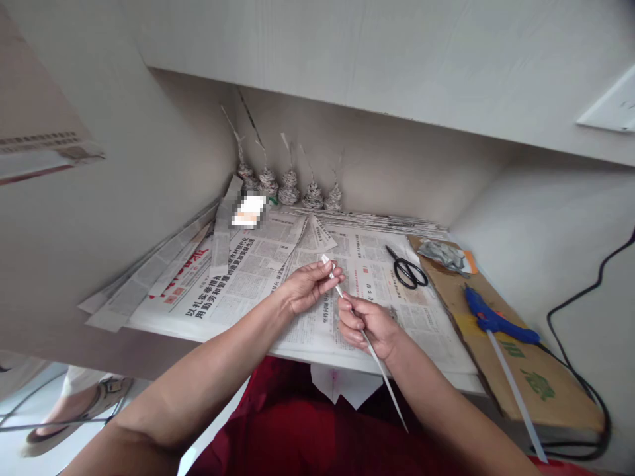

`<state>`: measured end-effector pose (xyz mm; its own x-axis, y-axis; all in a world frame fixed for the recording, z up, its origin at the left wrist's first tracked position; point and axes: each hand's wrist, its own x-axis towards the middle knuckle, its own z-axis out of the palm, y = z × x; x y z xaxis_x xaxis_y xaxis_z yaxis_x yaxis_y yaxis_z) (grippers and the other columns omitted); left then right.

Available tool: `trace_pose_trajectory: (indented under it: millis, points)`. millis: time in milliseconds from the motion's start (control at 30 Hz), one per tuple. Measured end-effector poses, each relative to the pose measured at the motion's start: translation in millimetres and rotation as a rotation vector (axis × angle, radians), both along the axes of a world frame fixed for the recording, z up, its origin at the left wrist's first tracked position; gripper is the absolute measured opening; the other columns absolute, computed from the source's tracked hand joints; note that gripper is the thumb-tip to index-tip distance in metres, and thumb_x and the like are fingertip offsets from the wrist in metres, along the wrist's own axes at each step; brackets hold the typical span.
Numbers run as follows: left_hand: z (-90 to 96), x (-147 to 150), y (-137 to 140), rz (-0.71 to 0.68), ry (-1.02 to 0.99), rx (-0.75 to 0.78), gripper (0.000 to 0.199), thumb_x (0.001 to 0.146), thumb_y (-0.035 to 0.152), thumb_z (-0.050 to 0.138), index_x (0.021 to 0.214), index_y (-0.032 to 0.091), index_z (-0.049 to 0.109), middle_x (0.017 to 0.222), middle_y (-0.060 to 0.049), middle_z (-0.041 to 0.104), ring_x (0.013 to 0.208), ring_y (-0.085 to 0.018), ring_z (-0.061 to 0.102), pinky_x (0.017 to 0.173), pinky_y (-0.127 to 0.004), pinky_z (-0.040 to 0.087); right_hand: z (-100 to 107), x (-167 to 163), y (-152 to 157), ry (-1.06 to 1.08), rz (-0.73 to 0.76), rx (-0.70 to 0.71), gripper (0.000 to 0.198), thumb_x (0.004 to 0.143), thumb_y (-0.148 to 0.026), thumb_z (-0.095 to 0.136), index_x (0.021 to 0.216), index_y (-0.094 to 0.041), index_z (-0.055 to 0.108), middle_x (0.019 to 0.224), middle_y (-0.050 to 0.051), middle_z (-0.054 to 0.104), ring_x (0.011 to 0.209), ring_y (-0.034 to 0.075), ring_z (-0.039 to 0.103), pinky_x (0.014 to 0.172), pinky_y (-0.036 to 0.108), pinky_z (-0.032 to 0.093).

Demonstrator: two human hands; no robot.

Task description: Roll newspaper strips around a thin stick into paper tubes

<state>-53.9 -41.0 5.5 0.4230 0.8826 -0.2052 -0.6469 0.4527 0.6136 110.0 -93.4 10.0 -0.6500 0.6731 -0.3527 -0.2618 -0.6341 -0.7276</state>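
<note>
Between my two hands runs a thin rolled paper stick (377,360), slanting from upper left down past the table's front edge. My left hand (313,285) pinches its flatter, looser upper end with thumb and fingers. Just below, my right hand (368,324) is closed around the stick, and its long tail hangs out under the palm. Newspaper sheets (270,291) cover the table beneath both hands. To the right of my hands lie black-handled scissors (409,272), their blades pointing to the upper left.
Several woven paper gourd shapes (288,187) stand along the back wall. Long rolled paper sticks (377,221) lie before them; cut paper strips (163,271) at left. A blue glue gun (499,317) with a cord rests on cardboard (536,383) at right. Someone's foot (74,410) shows lower left.
</note>
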Motion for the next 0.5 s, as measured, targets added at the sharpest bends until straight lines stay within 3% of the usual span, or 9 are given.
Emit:
trace_pose_trajectory:
  millis: [167, 267, 367, 500]
  points:
    - [-0.3, -1, 0, -0.017, 0.015, -0.006, 0.006, 0.080, 0.009, 0.059, 0.085, 0.007, 0.063, 0.076, -0.007, 0.065, 0.073, -0.014, 0.068, 0.061, -0.015, 0.056, -4, -6, -6, -0.047, 0.004, 0.039, 0.033, 0.085, -0.051, 0.045, 0.071, -0.022, 0.039, 0.043, -0.009, 0.034, 0.033, 0.008, 0.036, 0.031, 0.018, 0.022]
    - [-2.0, -1, 1, -0.011, 0.014, 0.016, 0.008, 0.079, 0.010, 0.060, 0.086, 0.008, 0.063, 0.077, -0.007, 0.064, 0.072, -0.014, 0.068, 0.057, -0.014, 0.055, -5, -13, -12, -0.292, -0.122, 0.261, 0.038, 0.083, -0.058, 0.046, 0.080, -0.020, 0.047, 0.049, -0.007, 0.042, 0.039, 0.010, 0.048, 0.033, 0.019, 0.032]
    - [-2.9, -1, 1, 0.009, 0.018, 0.013, 0.009, 0.080, 0.010, 0.059, 0.087, 0.007, 0.063, 0.077, -0.008, 0.065, 0.074, -0.014, 0.068, 0.062, -0.016, 0.056, -8, -15, -16, -0.535, -0.211, 0.495, 0.040, 0.083, -0.060, 0.044, 0.082, -0.020, 0.049, 0.050, -0.007, 0.044, 0.038, 0.010, 0.050, 0.032, 0.018, 0.035]
    - [-2.1, 0, 0, -0.006, 0.019, 0.023, 0.012, 0.081, 0.010, 0.058, 0.090, 0.005, 0.064, 0.081, -0.010, 0.066, 0.078, -0.016, 0.068, 0.071, -0.019, 0.056, -11, -13, -15, -0.545, -0.203, 0.472, 0.043, 0.083, -0.062, 0.038, 0.080, -0.020, 0.046, 0.047, -0.009, 0.038, 0.034, 0.009, 0.048, 0.029, 0.016, 0.030]
